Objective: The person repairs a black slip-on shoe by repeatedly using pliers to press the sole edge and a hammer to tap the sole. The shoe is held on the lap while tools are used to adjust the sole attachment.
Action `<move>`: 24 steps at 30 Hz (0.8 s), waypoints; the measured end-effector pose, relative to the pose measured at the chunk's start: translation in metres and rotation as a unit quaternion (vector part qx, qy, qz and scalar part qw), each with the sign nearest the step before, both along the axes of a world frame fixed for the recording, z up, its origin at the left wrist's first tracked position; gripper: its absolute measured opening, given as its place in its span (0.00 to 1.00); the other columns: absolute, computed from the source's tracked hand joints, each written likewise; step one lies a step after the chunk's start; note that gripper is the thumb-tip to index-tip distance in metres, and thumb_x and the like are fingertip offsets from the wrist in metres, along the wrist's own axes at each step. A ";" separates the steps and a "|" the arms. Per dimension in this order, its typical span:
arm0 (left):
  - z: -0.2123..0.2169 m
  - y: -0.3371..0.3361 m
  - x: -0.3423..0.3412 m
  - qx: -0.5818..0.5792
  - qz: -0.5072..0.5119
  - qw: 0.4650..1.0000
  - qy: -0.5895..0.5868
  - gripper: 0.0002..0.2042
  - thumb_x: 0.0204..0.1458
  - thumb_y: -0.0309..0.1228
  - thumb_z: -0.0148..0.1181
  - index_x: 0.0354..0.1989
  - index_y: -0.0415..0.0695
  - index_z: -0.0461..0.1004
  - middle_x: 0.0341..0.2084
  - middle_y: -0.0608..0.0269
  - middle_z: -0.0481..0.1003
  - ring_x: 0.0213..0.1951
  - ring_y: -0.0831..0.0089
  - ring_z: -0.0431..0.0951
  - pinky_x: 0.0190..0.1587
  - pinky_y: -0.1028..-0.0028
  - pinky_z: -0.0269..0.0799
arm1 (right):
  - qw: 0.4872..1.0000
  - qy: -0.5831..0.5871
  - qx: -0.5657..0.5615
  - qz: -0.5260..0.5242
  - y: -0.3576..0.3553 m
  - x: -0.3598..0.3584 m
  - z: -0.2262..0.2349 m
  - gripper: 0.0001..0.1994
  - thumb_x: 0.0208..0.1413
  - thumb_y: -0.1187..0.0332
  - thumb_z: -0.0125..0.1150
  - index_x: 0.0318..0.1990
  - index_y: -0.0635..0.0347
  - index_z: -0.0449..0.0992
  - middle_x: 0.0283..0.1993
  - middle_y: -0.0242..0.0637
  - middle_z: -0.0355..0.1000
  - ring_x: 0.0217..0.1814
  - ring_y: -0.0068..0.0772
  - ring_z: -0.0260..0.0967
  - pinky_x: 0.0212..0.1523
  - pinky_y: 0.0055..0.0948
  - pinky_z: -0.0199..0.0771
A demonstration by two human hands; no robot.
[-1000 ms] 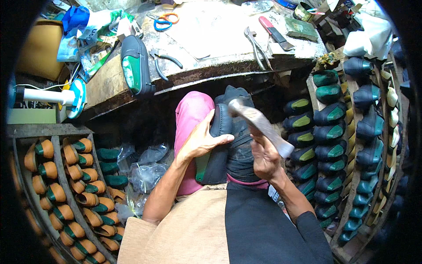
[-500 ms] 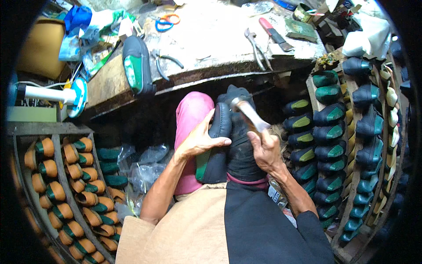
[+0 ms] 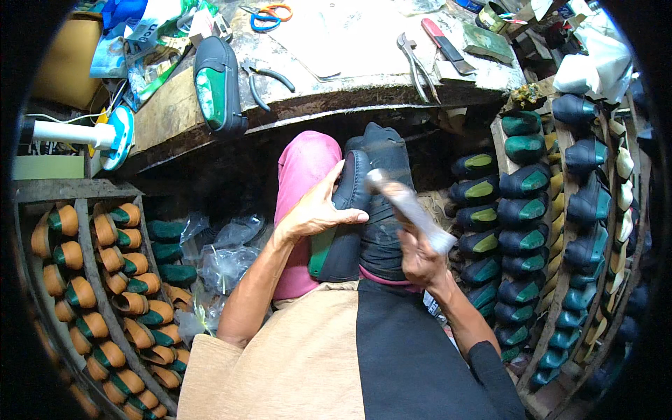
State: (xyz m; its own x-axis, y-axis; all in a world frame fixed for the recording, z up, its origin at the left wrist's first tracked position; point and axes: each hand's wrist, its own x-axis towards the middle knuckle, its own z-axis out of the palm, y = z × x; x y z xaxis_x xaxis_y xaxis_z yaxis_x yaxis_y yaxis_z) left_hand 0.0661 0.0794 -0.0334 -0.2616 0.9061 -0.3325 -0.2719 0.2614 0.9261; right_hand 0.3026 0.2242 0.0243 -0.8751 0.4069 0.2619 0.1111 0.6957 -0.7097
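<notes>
A black shoe [image 3: 344, 252] with a green part at its near end lies lengthwise between my thighs. My left hand [image 3: 315, 210] is wrapped round its left side, with the thumb laid across the top. Beside it, on the right, my right hand [image 3: 422, 262] grips a hammer [image 3: 413, 206], which is smeared by motion. The hammer's rounded end is up near the shoe's right edge; whether they touch I cannot tell. My right fingers are partly hidden behind the tool.
Ahead stands a worn workbench [image 3: 315, 91] holding another black-and-green shoe [image 3: 218, 84], pliers [image 3: 262, 80], scissors [image 3: 267, 17], pincers [image 3: 418, 66] and a red-handled knife [image 3: 448, 45]. Racks of orange-and-green shoe pieces [image 3: 91, 324] stand left, black-and-green ones [image 3: 523, 210] right. Plastic bags [image 3: 231, 262] lie by my left arm.
My right hand and the hammer have come back toward my body, away from the shoe's far end. The left hand keeps its hold on the shoe. The whole view has shifted slightly.
</notes>
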 end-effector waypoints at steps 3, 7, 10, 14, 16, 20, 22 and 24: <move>-0.004 0.001 -0.005 0.035 -0.015 0.999 0.013 0.70 0.47 0.37 0.92 0.88 0.30 0.40 0.83 0.36 0.56 0.85 0.52 0.55 0.86 0.62 0.49 | 0.988 -0.146 0.039 -0.018 -0.001 0.002 0.000 0.10 0.70 0.66 0.67 0.44 0.63 0.74 0.25 0.54 0.76 0.27 0.60 0.80 0.29 0.53 0.78; -0.005 -0.003 -0.002 0.002 0.002 1.000 0.016 0.70 0.46 0.39 0.93 0.88 0.30 0.42 0.84 0.37 0.56 0.85 0.51 0.55 0.86 0.61 0.46 | 0.998 0.064 0.019 0.012 -0.004 0.002 0.002 0.10 0.67 0.74 0.71 0.51 0.71 0.83 0.45 0.52 0.82 0.33 0.55 0.84 0.33 0.45 0.82; -0.004 -0.001 -0.002 0.013 0.007 1.000 0.009 0.71 0.45 0.39 0.94 0.88 0.29 0.42 0.84 0.37 0.56 0.85 0.50 0.54 0.87 0.61 0.45 | 0.999 0.020 0.046 0.015 -0.005 -0.002 0.000 0.08 0.69 0.71 0.70 0.46 0.69 0.80 0.35 0.55 0.80 0.29 0.60 0.82 0.30 0.50 0.81; -0.003 0.000 -0.004 0.036 -0.006 0.999 0.002 0.71 0.45 0.44 0.93 0.89 0.33 0.43 0.85 0.37 0.56 0.86 0.48 0.54 0.87 0.56 0.46 | 0.990 -0.125 0.029 -0.054 -0.002 -0.002 -0.004 0.08 0.69 0.69 0.65 0.47 0.65 0.75 0.24 0.55 0.75 0.27 0.64 0.80 0.28 0.55 0.78; -0.005 -0.003 -0.003 0.023 0.005 1.000 -0.004 0.71 0.44 0.46 0.93 0.89 0.35 0.45 0.85 0.39 0.56 0.86 0.46 0.54 0.87 0.54 0.46 | 1.000 0.021 0.001 -0.005 -0.003 0.004 -0.005 0.09 0.68 0.72 0.68 0.49 0.69 0.81 0.33 0.54 0.80 0.29 0.59 0.82 0.30 0.48 0.80; -0.011 -0.002 -0.003 0.015 0.002 1.000 0.020 0.71 0.44 0.47 0.93 0.89 0.34 0.46 0.84 0.39 0.57 0.86 0.47 0.54 0.87 0.54 0.46 | 0.998 -0.037 0.040 0.040 -0.006 0.011 -0.008 0.07 0.68 0.73 0.71 0.46 0.70 0.83 0.37 0.52 0.80 0.28 0.55 0.81 0.29 0.48 0.79; -0.012 -0.002 -0.006 0.009 -0.013 0.998 0.067 0.71 0.43 0.48 0.94 0.89 0.34 0.46 0.84 0.38 0.57 0.86 0.48 0.55 0.87 0.55 0.47 | 0.978 -0.204 0.040 -0.027 -0.008 0.012 -0.010 0.07 0.67 0.74 0.71 0.46 0.70 0.83 0.38 0.53 0.81 0.29 0.56 0.82 0.30 0.49 0.80; -0.012 -0.005 -0.004 0.021 -0.003 1.000 0.005 0.71 0.44 0.46 0.94 0.89 0.33 0.45 0.84 0.39 0.58 0.86 0.49 0.55 0.87 0.57 0.47 | 0.994 -0.107 0.011 -0.014 -0.010 0.015 -0.011 0.08 0.67 0.73 0.71 0.46 0.69 0.83 0.40 0.53 0.81 0.31 0.56 0.83 0.31 0.48 0.80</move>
State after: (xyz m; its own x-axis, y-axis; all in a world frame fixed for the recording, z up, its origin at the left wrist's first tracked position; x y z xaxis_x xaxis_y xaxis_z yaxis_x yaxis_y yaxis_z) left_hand 0.0618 0.0743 -0.0450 -0.2591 0.9207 -0.2918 -0.2610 0.2242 0.9390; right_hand 0.3173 0.2142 0.0138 -0.9004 0.4275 0.0806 0.2765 0.7054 -0.6527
